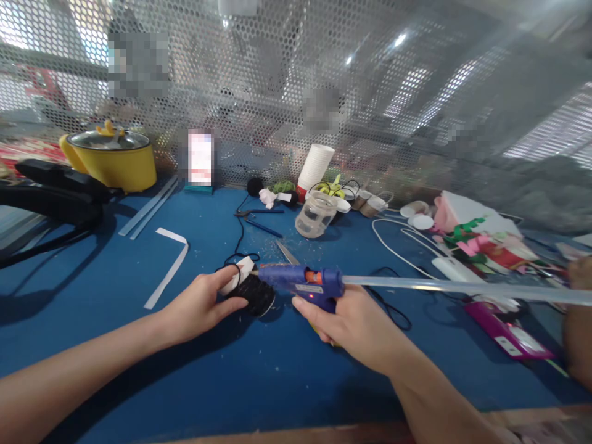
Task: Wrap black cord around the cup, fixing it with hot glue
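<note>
My left hand (208, 302) is closed on a small white cup-like piece wrapped in black yarn (259, 295), thumb and fingers on its left side. In my right hand (351, 320) is a blue hot glue gun (296, 280), its red light lit. The nozzle points left and meets the white edge of the piece; whether glue is flowing cannot be made out. A long clear glue stick (444, 287) runs out from the gun's back. Beneath the gun lie scissors (287, 251), mostly hidden. Black yarn (240, 237) trails from the piece to a black ball (255, 186) behind.
Dark-handled pliers (259, 216), a clear plastic jar (316, 214) and stacked paper cups (315, 168) stand or lie behind. To the left are a white strip (171, 271), a yellow pot (113, 163) and a lit phone (200, 159). Right are cables, a purple power strip (509, 333) and another person's arm (578, 320).
</note>
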A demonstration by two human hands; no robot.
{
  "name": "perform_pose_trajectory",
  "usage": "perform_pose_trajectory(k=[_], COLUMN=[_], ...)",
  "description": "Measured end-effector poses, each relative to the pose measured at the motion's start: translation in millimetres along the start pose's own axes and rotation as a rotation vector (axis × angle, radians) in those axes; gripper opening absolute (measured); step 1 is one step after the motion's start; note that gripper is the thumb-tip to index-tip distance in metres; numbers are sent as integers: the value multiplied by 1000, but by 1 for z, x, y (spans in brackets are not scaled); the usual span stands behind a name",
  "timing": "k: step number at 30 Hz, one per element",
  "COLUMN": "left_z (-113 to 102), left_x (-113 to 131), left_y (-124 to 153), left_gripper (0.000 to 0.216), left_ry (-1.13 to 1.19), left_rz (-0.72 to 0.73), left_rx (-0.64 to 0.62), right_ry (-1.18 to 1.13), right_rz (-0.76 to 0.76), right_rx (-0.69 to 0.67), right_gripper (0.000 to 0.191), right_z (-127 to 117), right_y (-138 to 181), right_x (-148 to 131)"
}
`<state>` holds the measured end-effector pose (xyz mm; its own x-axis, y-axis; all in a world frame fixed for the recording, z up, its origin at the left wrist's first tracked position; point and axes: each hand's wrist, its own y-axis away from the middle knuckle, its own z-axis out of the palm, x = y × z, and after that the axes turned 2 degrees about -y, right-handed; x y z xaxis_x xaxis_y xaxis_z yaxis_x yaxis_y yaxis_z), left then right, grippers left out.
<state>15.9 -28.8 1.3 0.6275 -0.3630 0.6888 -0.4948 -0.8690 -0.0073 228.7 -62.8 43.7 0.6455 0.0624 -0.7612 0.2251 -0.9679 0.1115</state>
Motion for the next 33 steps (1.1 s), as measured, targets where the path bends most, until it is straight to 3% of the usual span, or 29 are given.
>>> perform_pose_trajectory(k=[5, 11, 22, 27, 29, 33], left_z=[0, 1, -1, -1, -2, -2], left_x=[1, 0, 1, 1, 2, 3], left_y=[1, 0, 0, 1, 2, 3], left_gripper=[16, 17, 16, 15, 16, 14], left_ry=[-24, -8, 15, 37, 33, 25], left_rz=[-7, -8, -18, -32, -37, -32], left_rx=[4, 7, 5, 23, 33, 51], right_ry=[37, 1, -41, -265, -394, -575], right_rz=[-78, -7, -48, -45, -53, -21], right_rx=[6, -17, 12, -35, 6, 249], right_gripper=[22, 29, 33, 21, 20, 23], right_z=[4, -1, -7, -16, -21, -36], right_y=[3, 1, -9, -16, -22, -41], right_x=[0, -2, 3, 8, 10, 15])
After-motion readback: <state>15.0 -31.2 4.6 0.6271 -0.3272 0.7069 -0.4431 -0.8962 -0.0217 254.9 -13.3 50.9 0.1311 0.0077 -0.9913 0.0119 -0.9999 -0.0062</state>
